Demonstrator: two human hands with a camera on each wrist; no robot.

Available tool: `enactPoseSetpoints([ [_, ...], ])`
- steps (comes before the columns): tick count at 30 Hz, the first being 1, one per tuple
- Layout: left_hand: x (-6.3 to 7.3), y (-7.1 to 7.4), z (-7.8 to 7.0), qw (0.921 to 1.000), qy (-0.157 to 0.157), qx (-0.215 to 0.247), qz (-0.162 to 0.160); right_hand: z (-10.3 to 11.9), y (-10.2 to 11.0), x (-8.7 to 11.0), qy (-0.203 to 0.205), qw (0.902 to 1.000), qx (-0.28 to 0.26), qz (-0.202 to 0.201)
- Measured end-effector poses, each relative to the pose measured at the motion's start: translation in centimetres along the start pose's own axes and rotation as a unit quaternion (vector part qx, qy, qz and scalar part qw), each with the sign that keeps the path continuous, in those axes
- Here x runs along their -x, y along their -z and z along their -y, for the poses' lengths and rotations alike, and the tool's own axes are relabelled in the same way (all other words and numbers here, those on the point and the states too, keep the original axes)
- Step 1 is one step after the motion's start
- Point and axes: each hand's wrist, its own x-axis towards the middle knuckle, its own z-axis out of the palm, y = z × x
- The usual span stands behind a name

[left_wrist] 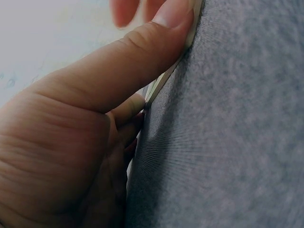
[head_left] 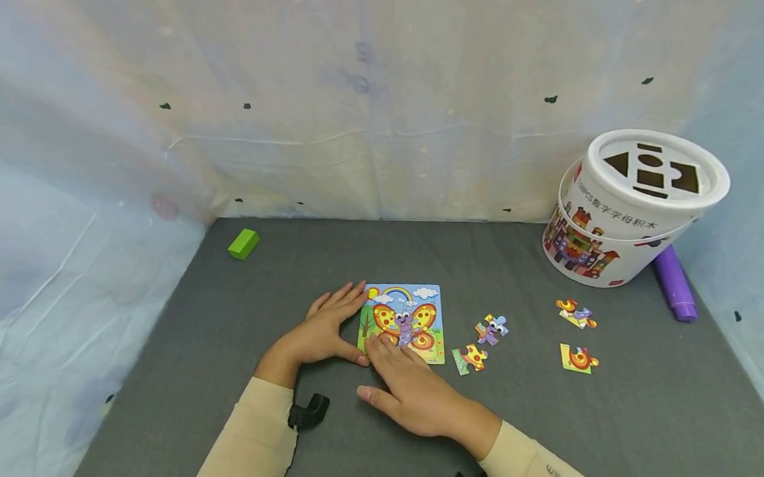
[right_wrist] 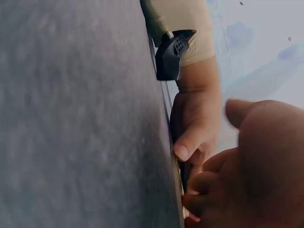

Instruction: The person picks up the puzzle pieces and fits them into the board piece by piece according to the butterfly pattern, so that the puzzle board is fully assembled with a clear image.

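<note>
In the head view, a square butterfly picture puzzle (head_left: 433, 307) lies flat on the grey tabletop. My left hand (head_left: 324, 331) is at its left side, fingers extended along that edge, thumb near the lower left corner. The left wrist view has the thumb (left_wrist: 137, 52) touching the thin edge of the puzzle. Straight fingers of my right hand (head_left: 421, 398) rest on the puzzle's lower part and hide some of it. Just right of the puzzle lie two loose jigsaw pieces, one purple and blue (head_left: 492, 330), one yellow and green (head_left: 469, 360).
Farther right are two more jigsaw pieces, an upper one (head_left: 576, 314) and a lower one (head_left: 578, 358). A white lidded bucket (head_left: 620, 216) with shaped holes stands at the back right, beside a purple cylinder (head_left: 676, 284). A green block (head_left: 244, 245) sits at the back left.
</note>
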Motion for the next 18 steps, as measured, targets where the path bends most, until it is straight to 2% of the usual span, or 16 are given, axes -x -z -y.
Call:
enactPoseSetpoints([
  [3, 0.0, 0.2, -0.3, 0.9999, 0.009, -0.006, 0.008, -0.1, 0.5, 0.0, 0.013, 0.9975, -0.066, -0.020],
  [6, 0.0, 0.2, -0.5, 0.9997, 0.017, -0.013, 0.014, -0.3, 1.1, 0.1, 0.037, 0.9869, -0.147, -0.057],
  [8, -0.1, 0.3, -0.5, 0.9996, 0.018, -0.015, 0.014, -0.5, 1.5, 0.3, 0.057, 0.9745, -0.199, -0.088],
  [11, -0.1, 0.3, -0.5, 0.9996, 0.021, -0.016, 0.013, -1.2, 2.1, 0.7, 0.091, 0.9489, -0.272, -0.133],
  [15, 0.0, 0.3, -0.5, 0.9995, 0.022, -0.014, 0.016, -3.1, 3.0, 1.6, 0.125, 0.9184, -0.333, -0.174],
  [18, 0.1, 0.3, -0.5, 0.9996, 0.020, -0.012, 0.017, -4.6, 3.9, 2.4, 0.146, 0.9000, -0.365, -0.187],
])
